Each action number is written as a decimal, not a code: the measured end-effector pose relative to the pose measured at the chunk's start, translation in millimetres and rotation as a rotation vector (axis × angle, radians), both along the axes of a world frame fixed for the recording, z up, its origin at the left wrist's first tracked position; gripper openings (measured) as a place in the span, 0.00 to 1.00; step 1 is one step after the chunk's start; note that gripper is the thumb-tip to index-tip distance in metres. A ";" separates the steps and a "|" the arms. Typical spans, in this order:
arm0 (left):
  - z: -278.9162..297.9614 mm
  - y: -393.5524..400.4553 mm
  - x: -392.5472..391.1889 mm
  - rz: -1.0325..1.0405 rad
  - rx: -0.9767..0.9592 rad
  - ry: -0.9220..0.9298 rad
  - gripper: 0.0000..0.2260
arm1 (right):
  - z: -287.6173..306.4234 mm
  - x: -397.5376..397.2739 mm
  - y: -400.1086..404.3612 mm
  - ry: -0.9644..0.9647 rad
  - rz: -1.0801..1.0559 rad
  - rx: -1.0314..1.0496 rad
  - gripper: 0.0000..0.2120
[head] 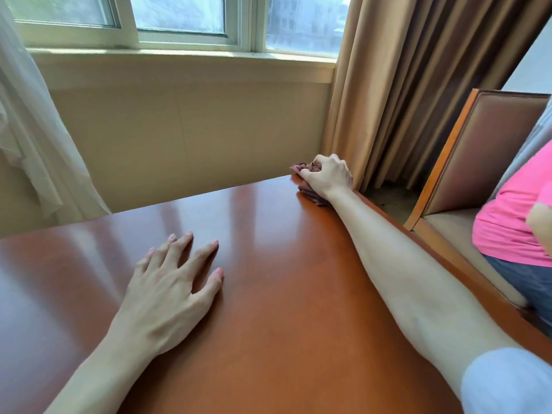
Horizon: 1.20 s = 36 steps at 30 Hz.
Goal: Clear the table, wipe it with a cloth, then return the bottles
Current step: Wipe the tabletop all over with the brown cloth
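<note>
The right hand (327,176) reaches far forward along the right side of the table (268,264), its fingers curled tight around a bunched reddish-brown cloth (309,186). The cloth sits pressed between that hand and the tabletop at the far right corner, with one crumpled end sticking out past the knuckles to the left and a flatter fold showing under the wrist. The right forearm lies stretched along the table's right edge, and a pale blue sleeve (504,380) covers the arm near the elbow.

The left hand (173,282) lies flat on the wood, palm down, fingers straight and spread, thumb out to the right; it holds nothing. It rests nearer the person and well to the left of the cloth hand, with bare glossy wood between the two.

No bottles or containers show anywhere around the hands.

To the right of the right arm, just off the table edge, stands a chair (466,162) with a wooden frame and padded back; a person in a pink shirt (507,222) sits in it. Beyond the right hand hangs a tan curtain (418,85), and beyond the left hand, past the table's far edge, a window (179,22) above a beige wall, with a sheer white curtain (33,130) at the far left.
</note>
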<state>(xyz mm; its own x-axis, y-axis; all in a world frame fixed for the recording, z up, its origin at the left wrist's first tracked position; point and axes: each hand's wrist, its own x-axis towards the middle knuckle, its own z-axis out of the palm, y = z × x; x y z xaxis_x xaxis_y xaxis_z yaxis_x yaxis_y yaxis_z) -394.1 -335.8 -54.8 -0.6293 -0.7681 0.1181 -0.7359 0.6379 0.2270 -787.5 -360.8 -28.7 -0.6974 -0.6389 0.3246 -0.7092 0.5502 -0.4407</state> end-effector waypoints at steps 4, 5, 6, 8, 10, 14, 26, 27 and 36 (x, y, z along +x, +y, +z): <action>2.6 3.1 1.7 -0.015 0.015 -0.013 0.34 | -0.6 62.5 67.6 -0.006 0.113 -0.005 0.14; 2.3 2.8 2.0 -0.017 0.014 -0.024 0.34 | 1.1 86.0 91.4 -0.008 0.155 0.001 0.11; 1.9 2.5 2.1 -0.020 0.008 -0.035 0.34 | 2.4 111.1 116.8 -0.009 0.202 0.006 0.09; 2.6 2.0 2.5 -0.026 0.000 -0.051 0.34 | 4.0 162.7 168.8 -0.005 0.308 0.002 0.08; 3.1 2.5 3.0 -0.035 0.011 -0.051 0.33 | 3.4 203.3 216.9 0.004 0.413 -0.010 0.08; 1.5 2.1 3.7 -0.051 0.031 -0.043 0.33 | 3.8 221.3 260.5 -0.009 0.543 0.019 0.12; -1.2 -1.3 -0.3 -0.029 -0.006 -0.035 0.32 | 2.1 10.1 146.4 0.035 -0.140 0.018 0.17; -0.3 -1.1 0.2 -0.031 -0.002 -0.033 0.33 | 2.2 6.5 138.2 0.039 -0.166 0.025 0.17; 10.0 3.2 -1.1 -0.031 -0.041 -0.074 0.30 | 3.0 162.7 169.9 0.064 0.147 0.040 0.14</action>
